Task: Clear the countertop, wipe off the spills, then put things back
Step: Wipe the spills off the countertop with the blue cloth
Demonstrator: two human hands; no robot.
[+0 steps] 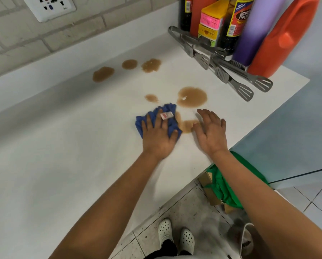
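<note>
Left hand (159, 136) flat, fingers spread, pressing blue cloth (157, 119) on table (63, 156). Right hand (211, 130) open, holding nothing, at cloth's 3 o'clock, touching smeared brown spill (187, 125).

Risks: palm may drag spill sideways; cloth may only smear it.

Big puddle (192, 97) at cloth's 1 o'clock, three blots (127, 69) at 11. Metal tongs (229, 70) and bottle cluster (250, 28) crowd 2 o'clock corner, blocking wipe there.

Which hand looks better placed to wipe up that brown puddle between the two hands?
The left hand: it already presses the blue cloth, right beside the puddle. The right hand is bare, resting open on the countertop.
</note>
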